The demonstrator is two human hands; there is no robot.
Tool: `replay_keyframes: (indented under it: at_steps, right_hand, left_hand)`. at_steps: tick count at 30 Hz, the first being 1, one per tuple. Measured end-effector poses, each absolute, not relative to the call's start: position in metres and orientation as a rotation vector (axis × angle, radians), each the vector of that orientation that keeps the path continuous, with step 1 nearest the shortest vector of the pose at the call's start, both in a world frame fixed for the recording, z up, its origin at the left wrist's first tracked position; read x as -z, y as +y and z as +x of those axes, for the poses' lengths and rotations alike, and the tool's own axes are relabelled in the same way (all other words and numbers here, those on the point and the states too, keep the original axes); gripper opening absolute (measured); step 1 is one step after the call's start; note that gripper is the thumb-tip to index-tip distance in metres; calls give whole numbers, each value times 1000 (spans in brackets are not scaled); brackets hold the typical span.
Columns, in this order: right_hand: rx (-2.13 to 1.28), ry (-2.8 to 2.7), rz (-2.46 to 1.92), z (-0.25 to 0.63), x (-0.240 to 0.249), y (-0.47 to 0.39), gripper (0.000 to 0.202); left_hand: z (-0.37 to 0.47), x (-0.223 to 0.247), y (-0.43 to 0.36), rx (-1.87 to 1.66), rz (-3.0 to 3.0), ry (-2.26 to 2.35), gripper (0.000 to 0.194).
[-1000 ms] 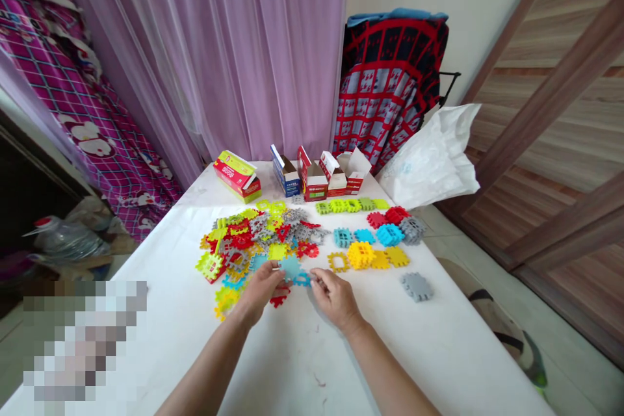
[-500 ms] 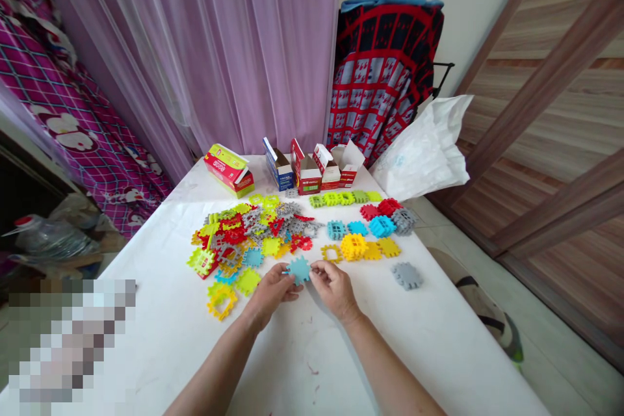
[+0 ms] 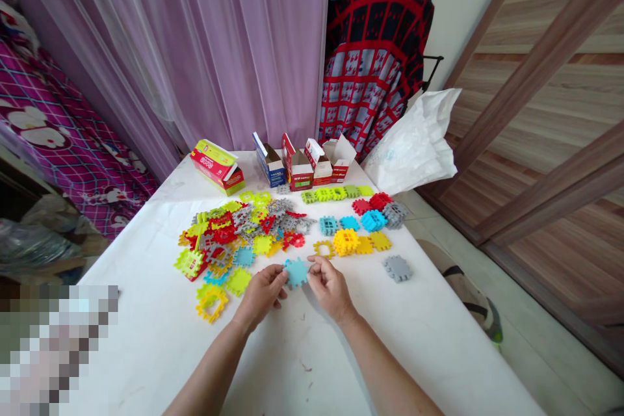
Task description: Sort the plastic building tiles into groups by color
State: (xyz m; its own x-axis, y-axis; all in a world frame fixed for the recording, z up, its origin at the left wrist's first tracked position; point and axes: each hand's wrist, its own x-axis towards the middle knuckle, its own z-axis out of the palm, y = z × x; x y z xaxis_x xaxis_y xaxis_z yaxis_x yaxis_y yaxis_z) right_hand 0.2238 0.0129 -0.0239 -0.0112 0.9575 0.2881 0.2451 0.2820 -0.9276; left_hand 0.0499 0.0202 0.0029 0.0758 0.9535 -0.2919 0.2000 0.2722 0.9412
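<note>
A light blue interlocking building tile (image 3: 296, 272) with notched edges is held between my two hands, above the white table. My left hand (image 3: 266, 289) pinches its left edge between thumb and fingers. At its right edge, my right hand (image 3: 329, 285) closes thumb and fingertips on it. Left of and beyond my hands lies a mixed pile of tiles (image 3: 224, 234) in red, grey, green, yellow and blue. Past my right hand, yellow tiles (image 3: 347, 242), blue tiles (image 3: 373, 221) and green tiles (image 3: 324, 194) lie grouped by colour. A grey tile stack (image 3: 397, 268) sits farther right.
Along the back of the white table (image 3: 160, 338) stand a red and green box (image 3: 217, 168), a blue box (image 3: 269, 162) and several open red boxes (image 3: 298, 172). A white plastic bag (image 3: 414, 143) is at the back right corner. A purple curtain (image 3: 209, 45) hangs behind.
The view has shifted slightly, so the table's contents appear a little farther left. Both hands keep hold of the blue tile, which has turned slightly.
</note>
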Motion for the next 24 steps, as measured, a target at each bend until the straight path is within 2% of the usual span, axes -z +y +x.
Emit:
replay_keyframes:
  at_steps: [10, 17, 24]
  right_hand:
    - [-845, -1644, -1192, 224, 24, -5, 37]
    - [-429, -1990, -1277, 236, 8, -7, 60]
    - [-462, -2227, -1244, 240, -10, -3, 53]
  left_hand:
    - [58, -13, 14, -838, 1105, 1324, 47]
    - [59, -8, 14, -819, 1124, 1313, 48]
    - [58, -7, 14, -783, 1102, 1241, 46]
